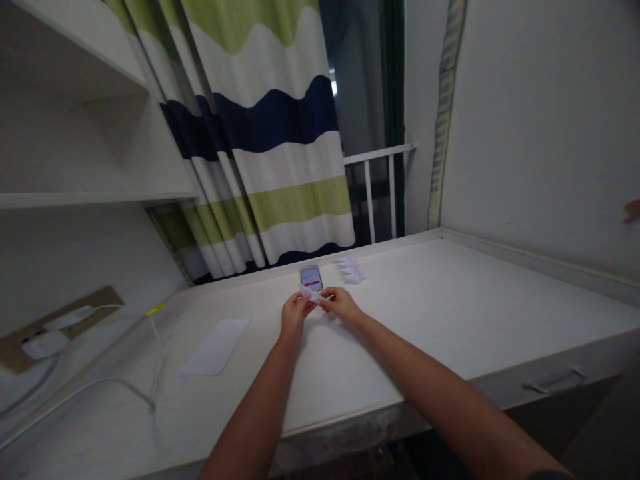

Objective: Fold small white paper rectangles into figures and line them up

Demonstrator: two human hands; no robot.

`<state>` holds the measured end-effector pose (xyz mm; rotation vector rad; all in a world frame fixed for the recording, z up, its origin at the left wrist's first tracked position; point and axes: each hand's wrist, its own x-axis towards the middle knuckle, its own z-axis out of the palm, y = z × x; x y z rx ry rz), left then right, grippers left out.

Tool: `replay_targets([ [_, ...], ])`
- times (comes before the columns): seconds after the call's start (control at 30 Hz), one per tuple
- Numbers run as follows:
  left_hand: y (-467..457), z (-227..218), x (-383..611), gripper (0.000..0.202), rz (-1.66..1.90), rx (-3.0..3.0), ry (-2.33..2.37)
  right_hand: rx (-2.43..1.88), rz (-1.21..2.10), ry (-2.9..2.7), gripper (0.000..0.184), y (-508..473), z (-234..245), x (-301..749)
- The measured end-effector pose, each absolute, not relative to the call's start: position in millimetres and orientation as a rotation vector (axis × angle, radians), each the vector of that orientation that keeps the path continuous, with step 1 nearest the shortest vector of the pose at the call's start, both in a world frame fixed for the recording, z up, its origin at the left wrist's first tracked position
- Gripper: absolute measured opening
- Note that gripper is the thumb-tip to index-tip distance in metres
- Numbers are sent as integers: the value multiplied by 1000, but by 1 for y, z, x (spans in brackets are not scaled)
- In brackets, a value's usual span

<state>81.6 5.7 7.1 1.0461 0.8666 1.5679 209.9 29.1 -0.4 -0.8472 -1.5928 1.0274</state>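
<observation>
Between my two hands is a small piece of folded white paper (313, 294), held a little above the desk. My left hand (295, 312) pinches its left side with thumb and fingers. The right side of the paper is gripped by my right hand (340, 303), fingers closed on it. Just beyond my hands a phone (311, 277) with a lit screen lies on the desk. A row of several small folded white paper pieces (351, 270) sits to the right of the phone. Flat on the desk to my left rests a white paper sheet (216, 348).
The white desk (450, 300) has a drawer handle (553, 381) at its front right. A striped curtain (280, 133) hangs behind it. At left are a plug adapter (45, 345) and a white cable (110, 381), with shelves (100, 199) above. Part of another hand (633, 211) shows at the right edge.
</observation>
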Motion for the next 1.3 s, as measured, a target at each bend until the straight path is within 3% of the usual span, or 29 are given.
replay_targets([
  [0.7,3,11,79,34,1456,1076,911,-834,1253,-1679,27,24,4,220],
  [1.03,6,8,75,36,1557,1082,957,-759,1502,-1593,32,18,8,216],
  [1.3,7,9,74,36,1617,1105,1003,-748,1502,-1599,29,22,3,216],
])
